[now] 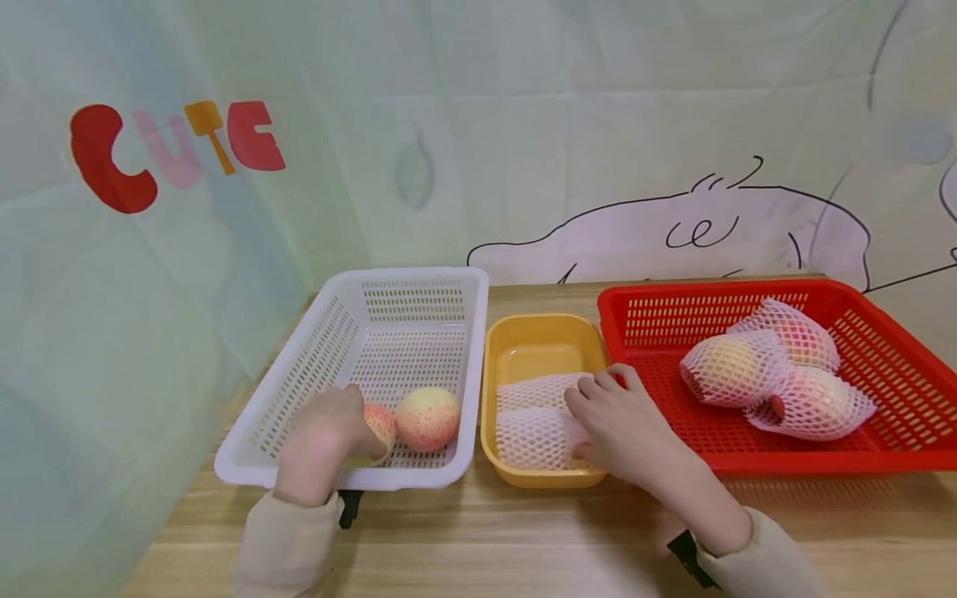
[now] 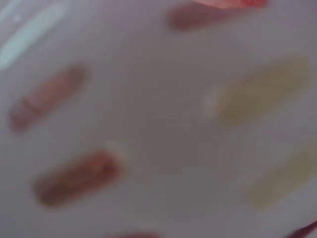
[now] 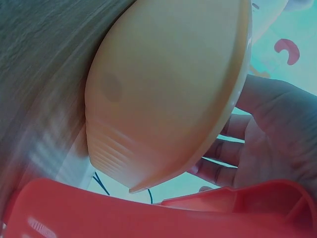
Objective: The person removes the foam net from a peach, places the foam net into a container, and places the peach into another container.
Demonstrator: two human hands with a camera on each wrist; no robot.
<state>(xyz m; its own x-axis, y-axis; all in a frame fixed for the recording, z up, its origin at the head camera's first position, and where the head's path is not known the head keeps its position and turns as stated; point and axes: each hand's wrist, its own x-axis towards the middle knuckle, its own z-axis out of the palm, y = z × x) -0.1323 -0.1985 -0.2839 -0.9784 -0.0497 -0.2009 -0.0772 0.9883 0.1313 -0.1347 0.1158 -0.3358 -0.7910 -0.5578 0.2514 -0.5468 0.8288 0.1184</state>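
In the head view, two pink-and-yellow peaches lie at the near end of a white basket [image 1: 471, 365]. My left hand [image 1: 325, 436] reaches over the near rim and grips the left peach [image 1: 380, 425], covering much of it. The other peach [image 1: 428, 419] sits just to its right. White foam net sleeves [image 1: 540, 436] lie in a yellow tray [image 1: 523, 325]. Over that tray's right rim comes my right hand [image 1: 616, 423], fingertips at the edge of the sleeves. The right wrist view shows its fingers apart beyond the tray's rim [image 3: 242, 64].
A red basket [image 1: 710, 463] stands on the right, holding three peaches in foam nets [image 1: 728, 370]. The wooden table [image 1: 478, 540] runs along the front. Behind hangs a printed cloth [image 1: 523, 166]. The left wrist view is filled by a blurred slotted wall.
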